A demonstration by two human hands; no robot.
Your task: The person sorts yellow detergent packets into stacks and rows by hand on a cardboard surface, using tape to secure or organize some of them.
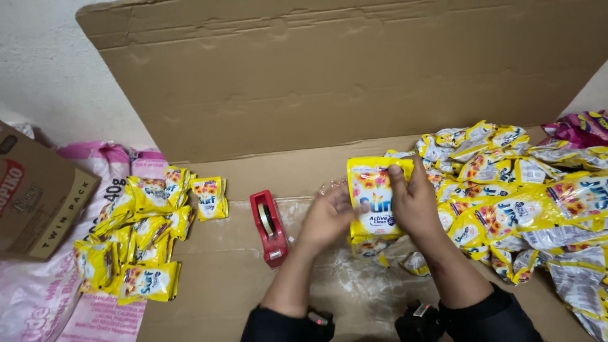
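Yellow sachets (375,199) were gripped upright as a stack by the left hand (326,218) and right hand (415,202), bare cardboard (228,266) open below, the red tape dispenser (268,227) near.

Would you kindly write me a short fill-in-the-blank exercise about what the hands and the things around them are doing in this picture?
1. Both hands, the left hand and the right hand, hold a stack of ____ sachets.
2. The tape dispenser lying on the cardboard is ____ in colour.
3. The big loose heap of sachets lies on the person's ____ side.
4. The smaller pile of sachets lies beside a brown ____.

Missing words: yellow; red; right; box
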